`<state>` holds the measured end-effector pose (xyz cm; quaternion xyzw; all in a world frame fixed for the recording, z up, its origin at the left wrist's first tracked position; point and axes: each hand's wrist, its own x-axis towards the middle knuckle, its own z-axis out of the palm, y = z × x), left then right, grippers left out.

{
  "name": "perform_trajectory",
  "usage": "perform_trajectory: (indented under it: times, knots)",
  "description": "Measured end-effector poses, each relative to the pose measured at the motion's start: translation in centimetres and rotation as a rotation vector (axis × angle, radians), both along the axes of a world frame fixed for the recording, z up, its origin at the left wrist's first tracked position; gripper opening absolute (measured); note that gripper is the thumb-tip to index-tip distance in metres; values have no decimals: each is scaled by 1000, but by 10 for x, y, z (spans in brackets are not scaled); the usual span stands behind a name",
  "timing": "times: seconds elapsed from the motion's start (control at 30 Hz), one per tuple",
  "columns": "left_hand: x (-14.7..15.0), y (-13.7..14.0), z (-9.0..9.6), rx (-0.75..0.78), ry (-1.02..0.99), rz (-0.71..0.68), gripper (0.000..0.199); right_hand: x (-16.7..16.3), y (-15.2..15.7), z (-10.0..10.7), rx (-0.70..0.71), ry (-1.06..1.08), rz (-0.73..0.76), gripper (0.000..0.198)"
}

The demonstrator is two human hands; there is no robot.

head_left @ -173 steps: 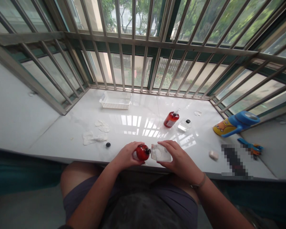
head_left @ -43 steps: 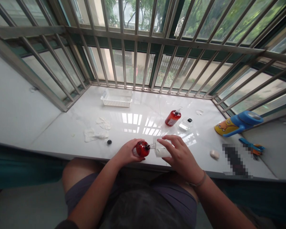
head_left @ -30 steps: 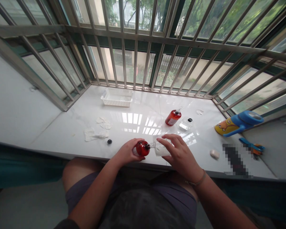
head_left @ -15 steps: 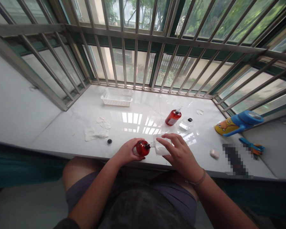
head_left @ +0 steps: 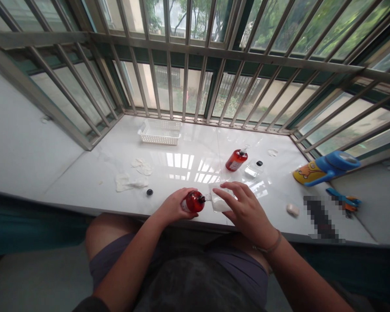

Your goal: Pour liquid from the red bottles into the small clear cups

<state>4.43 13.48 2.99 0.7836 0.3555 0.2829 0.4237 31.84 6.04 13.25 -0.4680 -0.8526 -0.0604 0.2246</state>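
My left hand (head_left: 175,207) is wrapped round a red bottle (head_left: 193,202) with a black opening at its top, near the front edge of the white counter. In my right hand (head_left: 247,208) is a clear bottle (head_left: 219,203), tipped on its side so its neck meets the mouth of the red one. Whether liquid is running between them is too small to tell. Left of my left hand a small black cap (head_left: 150,192) lies on the counter. Beyond my right hand stand a second red bottle (head_left: 236,160) with a clear pump and a small clear bottle (head_left: 253,169) with a black cap.
A white plastic basket (head_left: 159,133) sits at the back by the barred window. Crumpled white tissues (head_left: 130,182) lie at left. To the right are a blue and yellow flask (head_left: 325,169), a pale lump (head_left: 292,210), a blurred dark object (head_left: 321,219) and orange-and-blue tools (head_left: 347,201).
The clear bottle in my right hand has tilted very slightly. Both hands otherwise keep their place.
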Motion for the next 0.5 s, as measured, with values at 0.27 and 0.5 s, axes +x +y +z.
perform_trajectory:
  times: [0.27, 0.5]
  knots:
    - [0, 1, 0, 2, 9, 1, 84, 0, 0, 1, 10, -17, -1, 55]
    - [0, 1, -1, 3, 12, -2, 84, 1, 0, 1, 18, -33, -6, 55]
